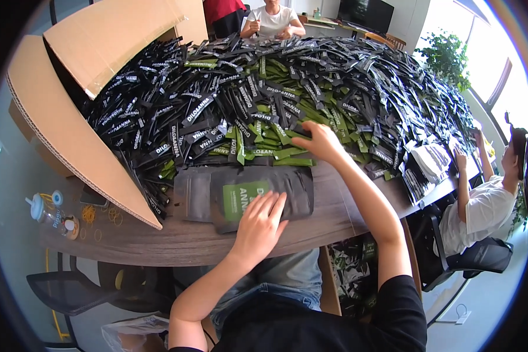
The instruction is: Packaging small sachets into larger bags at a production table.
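Note:
A dark pouch with a green label (pixel 234 202) lies flat at the table's near edge, partly over another grey-black pouch (pixel 192 196). My left hand (pixel 263 222) rests on it, fingers stretched out across the lower part of the label. Farther right, my right hand (pixel 320 142) is over the near edge of a large heap of slim black and green stick packets (pixel 217 108). Its thumb and forefinger are apart beside some green packets (pixel 293 154), and I see nothing held between them. The other fingers are partly hidden.
A large open cardboard box (pixel 70 126) flanks the heap at left. Near it stand a clear bottle with a blue lid (pixel 38 208) and rubber bands (pixel 88 215). White-and-black packs (pixel 425 167) lie at right, by a seated person (pixel 481 202). Another person (pixel 274 22) sits across.

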`<state>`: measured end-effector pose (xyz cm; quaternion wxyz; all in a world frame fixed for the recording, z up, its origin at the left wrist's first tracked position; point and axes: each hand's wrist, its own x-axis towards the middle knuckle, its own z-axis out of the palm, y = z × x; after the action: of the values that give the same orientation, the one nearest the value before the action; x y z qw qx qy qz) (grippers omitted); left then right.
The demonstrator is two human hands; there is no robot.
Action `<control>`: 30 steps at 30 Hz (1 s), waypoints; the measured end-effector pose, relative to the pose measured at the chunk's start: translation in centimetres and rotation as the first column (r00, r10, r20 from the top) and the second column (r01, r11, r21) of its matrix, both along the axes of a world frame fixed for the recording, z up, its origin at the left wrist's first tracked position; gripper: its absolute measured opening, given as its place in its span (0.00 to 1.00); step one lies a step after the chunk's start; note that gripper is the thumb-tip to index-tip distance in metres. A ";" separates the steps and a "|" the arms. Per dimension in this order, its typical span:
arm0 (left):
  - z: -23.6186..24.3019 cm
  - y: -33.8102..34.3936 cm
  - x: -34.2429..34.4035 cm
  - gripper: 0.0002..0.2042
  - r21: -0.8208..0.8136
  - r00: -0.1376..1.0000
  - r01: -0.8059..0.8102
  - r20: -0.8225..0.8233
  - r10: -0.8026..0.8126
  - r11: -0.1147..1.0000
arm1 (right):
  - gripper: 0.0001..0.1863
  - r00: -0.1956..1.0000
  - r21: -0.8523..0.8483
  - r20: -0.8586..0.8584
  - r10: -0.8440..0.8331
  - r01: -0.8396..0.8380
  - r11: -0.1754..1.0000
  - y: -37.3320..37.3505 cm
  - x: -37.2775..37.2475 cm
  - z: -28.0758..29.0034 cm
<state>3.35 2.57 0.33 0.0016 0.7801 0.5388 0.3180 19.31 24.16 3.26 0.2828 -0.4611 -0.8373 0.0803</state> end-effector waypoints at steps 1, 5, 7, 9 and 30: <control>-0.1 -0.5 -0.3 0.23 -0.027 0.998 -0.003 -0.070 0.001 1.000 | 0.26 1.000 0.005 -0.004 -0.001 0.001 1.000 1.1 -0.4 -0.8; -0.8 -2.0 -1.7 0.23 0.071 0.990 0.012 -0.139 -0.001 0.997 | 0.24 0.987 -0.019 0.153 0.040 -0.038 0.999 3.0 -1.1 -1.3; -0.8 -2.1 -2.3 0.21 0.072 0.995 -0.102 0.000 0.102 0.992 | 0.19 0.982 -0.054 0.177 0.070 -0.062 0.997 2.8 -1.4 -1.1; -0.5 -2.2 -2.4 0.19 0.075 0.974 -0.202 0.123 0.192 0.977 | 0.15 0.971 -0.007 0.240 0.010 -0.009 1.000 1.7 -1.0 -1.0; 1.4 -8.2 -2.6 0.08 0.250 0.838 -0.445 0.454 0.302 0.860 | 0.09 0.503 0.003 -0.864 0.027 -0.048 0.999 -14.6 2.8 -0.3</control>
<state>0.78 -5.67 1.72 -0.0884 0.5641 0.6065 0.5534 22.14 9.60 2.97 0.6555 -0.3446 -0.5939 0.3143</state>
